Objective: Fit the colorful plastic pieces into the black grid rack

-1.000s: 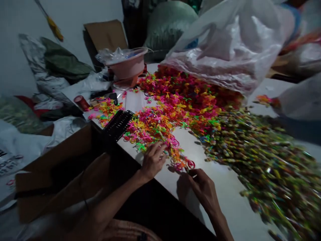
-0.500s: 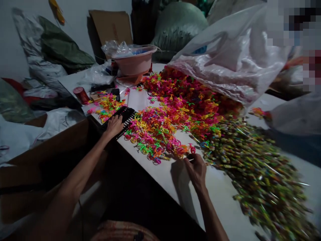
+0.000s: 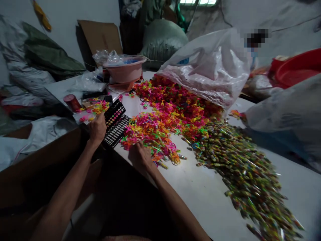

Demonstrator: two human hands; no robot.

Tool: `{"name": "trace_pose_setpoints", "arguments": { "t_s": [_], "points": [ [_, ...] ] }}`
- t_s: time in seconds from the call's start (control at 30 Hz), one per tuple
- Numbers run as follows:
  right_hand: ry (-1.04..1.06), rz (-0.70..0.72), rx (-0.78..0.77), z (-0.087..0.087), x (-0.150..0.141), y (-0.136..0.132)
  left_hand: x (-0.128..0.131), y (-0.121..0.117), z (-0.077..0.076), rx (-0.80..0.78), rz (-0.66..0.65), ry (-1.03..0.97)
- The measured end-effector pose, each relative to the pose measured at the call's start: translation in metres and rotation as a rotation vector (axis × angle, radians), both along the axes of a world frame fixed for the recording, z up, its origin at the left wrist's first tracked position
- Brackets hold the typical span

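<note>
My left hand (image 3: 98, 129) is closed on the edge of a black slotted tray (image 3: 114, 112), which is tilted up with small pink and yellow pieces showing in its slots. Just below lies a second black slotted panel (image 3: 117, 131) on the table edge; whether the two are joined I cannot tell. My right hand (image 3: 141, 155), slightly blurred, has its fingers curled at the near edge of a heap of bright plastic toy bicycles (image 3: 152, 130). What those fingers hold, if anything, is hidden.
Thin, multicoloured wrapped tubes (image 3: 240, 160) cover the right of the white table (image 3: 195, 190). Behind the heap lies a big clear plastic bag (image 3: 208, 63). A pink basin (image 3: 125, 70) and a red spool (image 3: 72, 102) stand at the back left. Below left is a cardboard box (image 3: 45, 150).
My left hand has gone from resting flat on the black tray to gripping its raised part. My right hand has moved left along the heap, away from the tubes. The camera view has shifted.
</note>
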State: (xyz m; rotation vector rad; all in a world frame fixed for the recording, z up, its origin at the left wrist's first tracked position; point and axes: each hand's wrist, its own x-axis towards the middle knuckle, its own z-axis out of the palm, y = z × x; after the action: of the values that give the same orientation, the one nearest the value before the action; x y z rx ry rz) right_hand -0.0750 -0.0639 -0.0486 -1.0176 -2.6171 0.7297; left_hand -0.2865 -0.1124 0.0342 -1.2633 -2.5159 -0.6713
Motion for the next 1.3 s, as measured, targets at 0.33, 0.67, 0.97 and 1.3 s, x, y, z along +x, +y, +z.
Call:
{"name": "trace_pose_setpoints", "arguments": {
  "t_s": [0.33,0.67,0.97,1.3],
  "points": [
    [0.119,-0.071,0.138,-0.01,0.04,0.018,0.016,0.009,-0.009,-0.078,-0.119,-0.025],
    [0.252,-0.142,0.0,-0.027,-0.03,0.04,0.052,0.019,-0.032,-0.065,-0.066,-0.034],
    [0.445,-0.177,-0.371,0.015,0.005,0.039,0.066,-0.019,0.001,0.54,-0.018,-0.51],
    [0.318,-0.165,-0.419,0.001,0.129,-0.002,0.177,-0.139,-0.079,0.408,0.112,-1.731]
  ]
}}
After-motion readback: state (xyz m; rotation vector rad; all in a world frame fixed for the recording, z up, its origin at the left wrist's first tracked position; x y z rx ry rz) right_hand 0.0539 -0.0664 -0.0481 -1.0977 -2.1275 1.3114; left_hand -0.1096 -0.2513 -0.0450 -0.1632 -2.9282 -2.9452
